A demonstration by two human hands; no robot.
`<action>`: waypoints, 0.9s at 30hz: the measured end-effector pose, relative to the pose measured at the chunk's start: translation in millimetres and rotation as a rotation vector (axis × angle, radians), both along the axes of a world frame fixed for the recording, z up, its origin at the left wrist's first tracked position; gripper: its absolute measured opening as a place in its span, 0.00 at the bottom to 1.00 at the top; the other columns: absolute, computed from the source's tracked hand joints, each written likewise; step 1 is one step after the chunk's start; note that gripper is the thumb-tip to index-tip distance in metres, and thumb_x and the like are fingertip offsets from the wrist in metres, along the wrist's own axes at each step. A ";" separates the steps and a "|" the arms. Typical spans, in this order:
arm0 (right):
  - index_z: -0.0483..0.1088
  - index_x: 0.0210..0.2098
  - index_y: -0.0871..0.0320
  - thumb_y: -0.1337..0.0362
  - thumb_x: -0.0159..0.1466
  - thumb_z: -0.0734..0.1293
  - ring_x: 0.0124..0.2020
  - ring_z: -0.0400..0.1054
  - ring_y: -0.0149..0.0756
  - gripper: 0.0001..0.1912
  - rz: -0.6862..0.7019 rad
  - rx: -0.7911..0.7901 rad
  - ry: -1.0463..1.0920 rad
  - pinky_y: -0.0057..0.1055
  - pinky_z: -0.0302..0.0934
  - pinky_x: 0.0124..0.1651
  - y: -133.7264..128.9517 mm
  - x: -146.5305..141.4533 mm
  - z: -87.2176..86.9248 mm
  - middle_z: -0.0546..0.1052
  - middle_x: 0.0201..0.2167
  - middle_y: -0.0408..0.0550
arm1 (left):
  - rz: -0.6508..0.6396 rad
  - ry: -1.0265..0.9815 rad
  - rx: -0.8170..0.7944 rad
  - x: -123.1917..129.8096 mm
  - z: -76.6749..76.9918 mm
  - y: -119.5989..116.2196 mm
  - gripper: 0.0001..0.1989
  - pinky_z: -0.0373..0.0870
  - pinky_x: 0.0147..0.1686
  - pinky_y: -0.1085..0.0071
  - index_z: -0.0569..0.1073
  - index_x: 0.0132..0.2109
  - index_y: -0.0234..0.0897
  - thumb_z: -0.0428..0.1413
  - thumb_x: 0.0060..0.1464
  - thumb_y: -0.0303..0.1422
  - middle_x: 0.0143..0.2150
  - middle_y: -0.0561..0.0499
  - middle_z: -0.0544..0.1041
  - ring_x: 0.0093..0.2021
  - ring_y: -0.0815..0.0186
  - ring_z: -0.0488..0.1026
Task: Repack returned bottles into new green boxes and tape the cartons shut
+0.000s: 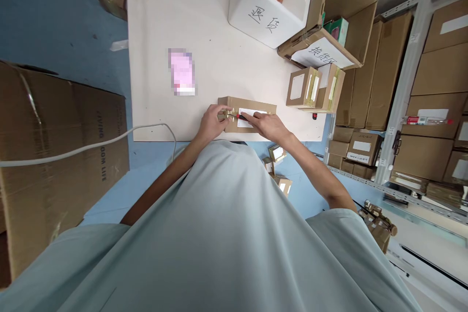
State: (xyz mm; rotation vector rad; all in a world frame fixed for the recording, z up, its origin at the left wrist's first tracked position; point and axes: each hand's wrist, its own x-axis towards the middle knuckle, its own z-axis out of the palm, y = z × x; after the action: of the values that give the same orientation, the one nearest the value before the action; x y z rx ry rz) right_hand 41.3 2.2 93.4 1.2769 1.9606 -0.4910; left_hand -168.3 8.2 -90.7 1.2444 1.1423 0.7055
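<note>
The cardboard box lies at the near edge of the worktop, directly in front of the torso. Left hand: forearm angled inward and forward, fingers curved over the left end of the box; whether this grip encloses anything cannot be told. Right hand: elbow bent outward, forearm angled inward, palm down above the box's white label; the grip is closed on a red-and-black tool, tip directed toward the left hand.
</note>
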 end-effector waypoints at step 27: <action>0.57 0.85 0.52 0.76 0.77 0.55 0.55 0.81 0.55 0.39 -0.013 -0.018 -0.214 0.43 0.65 0.49 -10.5 67.4 25.2 0.82 0.59 0.68 | 0.056 0.069 -0.038 -1.9 7.1 0.0 0.19 0.89 0.55 0.57 0.84 0.56 0.43 0.66 0.57 0.33 0.63 0.43 0.81 0.59 0.52 0.84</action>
State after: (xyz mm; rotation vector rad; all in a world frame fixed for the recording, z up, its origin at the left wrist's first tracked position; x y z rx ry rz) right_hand 108.7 -8.3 118.6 1.2763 1.7674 -0.3609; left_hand -170.2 8.2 -83.6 1.2169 1.2462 0.6836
